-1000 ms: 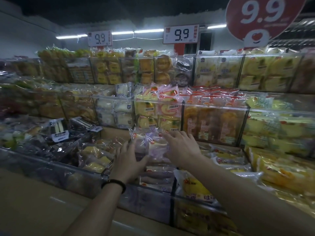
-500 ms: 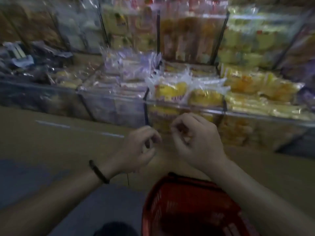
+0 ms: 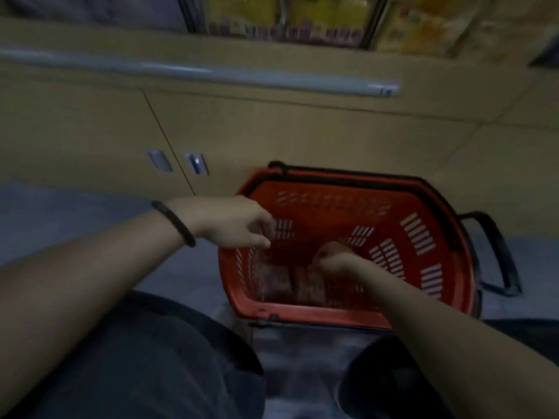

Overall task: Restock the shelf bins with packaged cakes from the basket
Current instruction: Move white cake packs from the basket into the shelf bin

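A red plastic basket [image 3: 419,234] stands on the floor in front of me, below the shelf. Several packaged cakes [image 3: 273,279] in clear wrappers lie at its bottom left. My left hand [image 3: 239,222], with a dark band on the wrist, hovers over the basket's left rim, its fingers loosely curled and holding nothing. My right hand [image 3: 334,257] is down inside the basket just above the cakes, fingers curled. Blur hides whether it grips a package.
Behind the basket, the wooden shelf base [image 3: 302,131] has two metal door handles [image 3: 196,163] and a grey rail [image 3: 211,74]. The lowest shelf bins [image 3: 287,22] show along the top edge. A black basket handle [image 3: 496,252] hangs out to the right. My dark-trousered knees fill the bottom.
My view has dropped from the shelf bins to the basket. Both hands left the bin and came down; the right one has reached into the basket, the left one is over its rim.
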